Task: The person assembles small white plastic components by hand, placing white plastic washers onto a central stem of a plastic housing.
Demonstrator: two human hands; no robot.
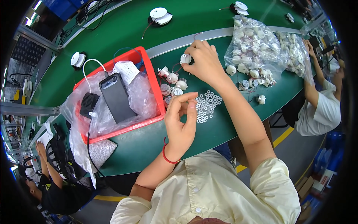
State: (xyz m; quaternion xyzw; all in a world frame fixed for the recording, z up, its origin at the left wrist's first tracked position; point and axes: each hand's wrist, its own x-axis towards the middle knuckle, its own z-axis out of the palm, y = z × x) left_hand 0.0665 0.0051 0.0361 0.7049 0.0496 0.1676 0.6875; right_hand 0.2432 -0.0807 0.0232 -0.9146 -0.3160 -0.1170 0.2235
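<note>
My right hand (205, 62) reaches over the green worktop, thumb and forefinger closed around a small white motor (185, 58). A thin red wire shows beside its fingers. Nearer to me, my left hand (180, 121), with a red cord on its wrist, is held in a pinch; whatever is between the fingertips is too small to make out. Beside that hand lies a spread of small white rings (207, 106). A cluster of white motors with red wires (172, 78) sits between the red bin and my right hand. More loose motors (254, 74) lie to the right.
A red bin (153, 84) at left holds plastic bags, a dark phone (116, 98) and a black adapter (88, 104). Bags of motors (253, 46) stand at right. Round white units (160, 15) rest on the green belt beyond a metal rail. Co-workers sit at both sides.
</note>
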